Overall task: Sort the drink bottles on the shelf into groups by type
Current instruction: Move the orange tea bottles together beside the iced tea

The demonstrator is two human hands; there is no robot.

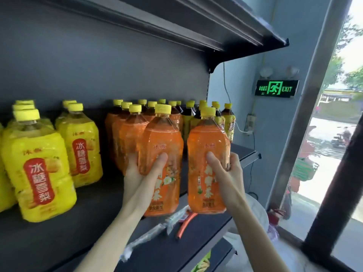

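My left hand (141,171) grips one orange-labelled bottle (163,140) with a yellow cap, and my right hand (225,173) grips a second orange bottle (208,142) just to its right. Both bottles are upright at the front of the dark shelf (88,222). Behind them stands a row of several more orange bottles (125,132). Further back right are several darker bottles with yellow labels (228,120). On the left stand large yellow-labelled bottles (39,169) in two rows, a second group (80,146) beside them.
Crumpled clear plastic wrap (157,230) and an orange-handled tool (186,222) lie on the shelf's front edge below the held bottles. An upper shelf (216,26) overhangs. A green exit sign (275,88) hangs on the wall right, beside a window (334,134).
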